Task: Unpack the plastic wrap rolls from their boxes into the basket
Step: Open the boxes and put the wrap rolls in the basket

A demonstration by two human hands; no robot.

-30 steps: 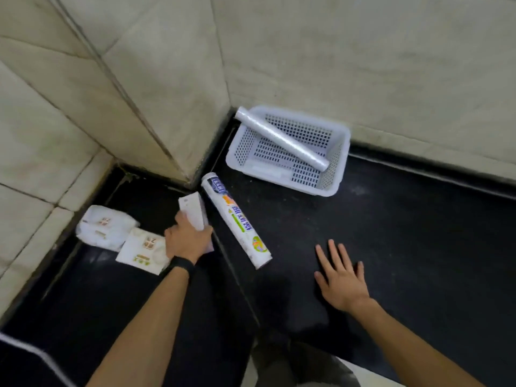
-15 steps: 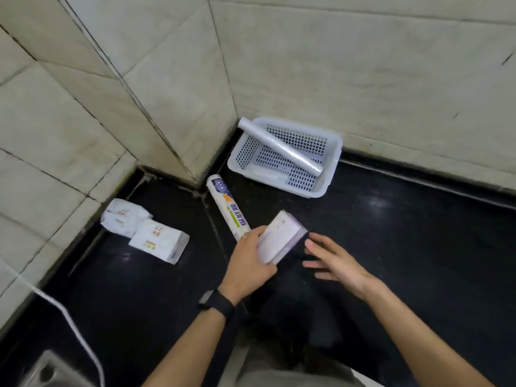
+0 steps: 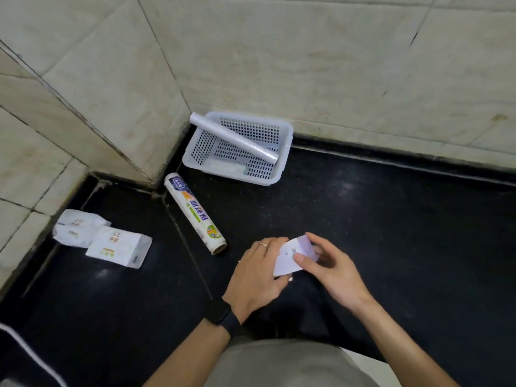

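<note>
Both hands — left hand (image 3: 258,275) and right hand (image 3: 332,270) — grip a small white box (image 3: 293,256) above the black floor (image 3: 391,233), while one bare roll (image 3: 234,138) lies slanted in the white basket (image 3: 275,178) — near the wall corner.

Our left grip (image 3: 259,275) curls round a small box (image 3: 290,256), back of hand up; just right of it, our right grip (image 3: 335,272) pinches the box's end.

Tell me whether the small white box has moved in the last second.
Yes. The box went from left of the printed roll to right of its near end.
</note>
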